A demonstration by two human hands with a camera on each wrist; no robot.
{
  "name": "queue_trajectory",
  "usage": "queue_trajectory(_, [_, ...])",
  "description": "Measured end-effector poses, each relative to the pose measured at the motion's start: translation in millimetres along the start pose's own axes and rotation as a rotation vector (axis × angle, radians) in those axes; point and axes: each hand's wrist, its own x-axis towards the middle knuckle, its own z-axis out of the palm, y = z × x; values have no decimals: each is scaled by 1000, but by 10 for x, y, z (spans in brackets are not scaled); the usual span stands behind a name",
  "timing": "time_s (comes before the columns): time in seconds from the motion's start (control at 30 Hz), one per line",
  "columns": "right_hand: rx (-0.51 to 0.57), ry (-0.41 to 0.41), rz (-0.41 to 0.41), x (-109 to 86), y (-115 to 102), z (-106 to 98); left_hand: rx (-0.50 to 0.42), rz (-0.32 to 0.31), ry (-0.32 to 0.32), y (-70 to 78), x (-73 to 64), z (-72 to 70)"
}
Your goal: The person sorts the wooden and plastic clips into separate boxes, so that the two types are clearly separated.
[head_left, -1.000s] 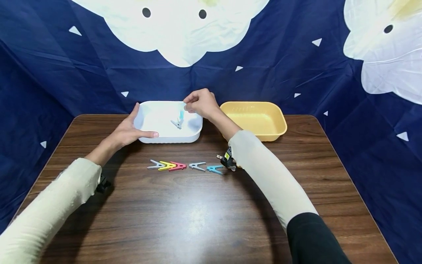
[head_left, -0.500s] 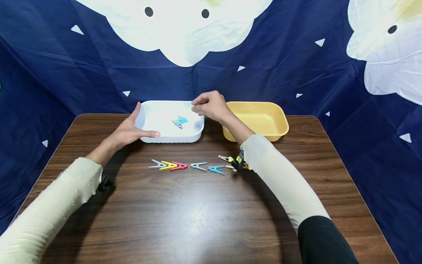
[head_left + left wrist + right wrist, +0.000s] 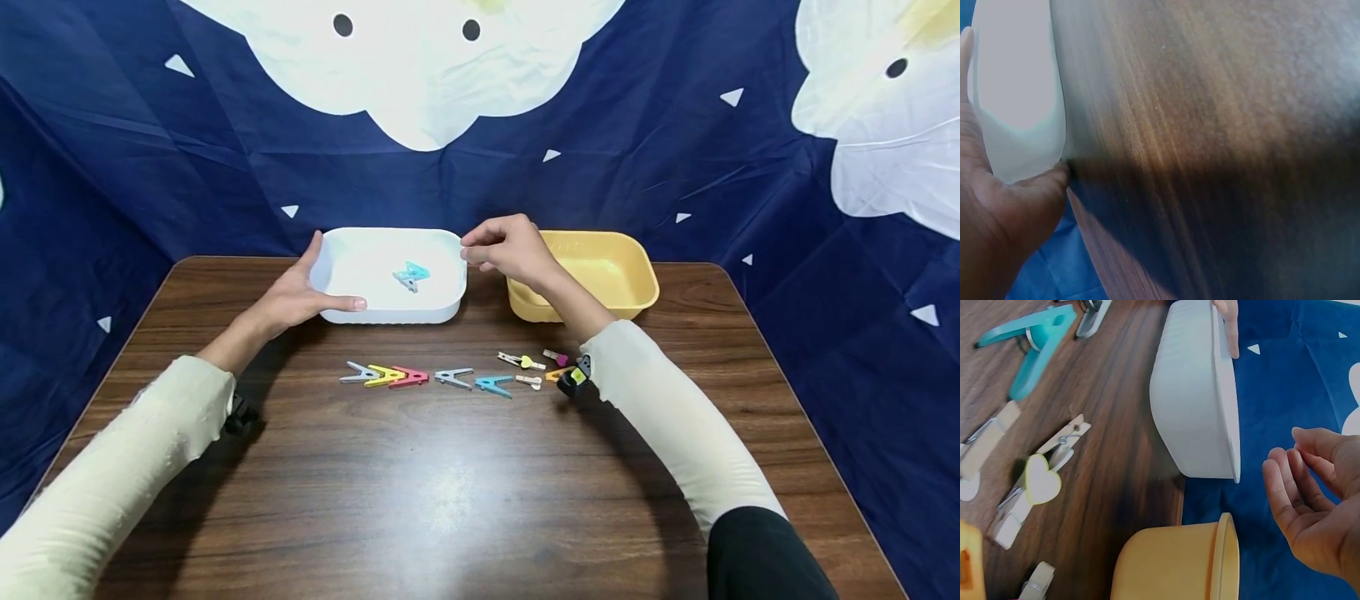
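Note:
My left hand [image 3: 288, 296] spans the left end of the white bin [image 3: 386, 317], thumb straight along its front rim and a finger raised at the back corner. In the bin lie a light blue clothespin [image 3: 412, 271] and a greyish one beside it. My right hand [image 3: 513, 250] hovers between the bin's right end and the yellow bin [image 3: 536, 312], fingers loosely bent with nothing visible between them. On the table sit a yellow clothespin [image 3: 384, 376], a red clothespin [image 3: 408, 377], a blue clothespin [image 3: 493, 385] and a wooden clothespin with a yellow heart [image 3: 1041, 479].
Other clothespins share the row: two pale greyish ones, a white-heart wooden one [image 3: 528, 382], a purple-heart one [image 3: 556, 357], and an orange one [image 3: 558, 375] partly behind the right wrist camera. A dark blue cloth [image 3: 480, 183] hangs behind the wooden table [image 3: 360, 483].
My right hand has drawn away rightward from above the white bin. The light blue clothespin, upright earlier, now lies flat in the bin. My left hand stays at the bin's end.

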Motion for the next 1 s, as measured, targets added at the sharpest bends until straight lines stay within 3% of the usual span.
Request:
queue_trajectory(0.67, [-7,-59,-44,-409,171,-112,7,8,-6,21,8,-14])
queue_trajectory(1.0, [-13,-78,-15,-653,295,-156,3,-1,-9,6,3,-17])
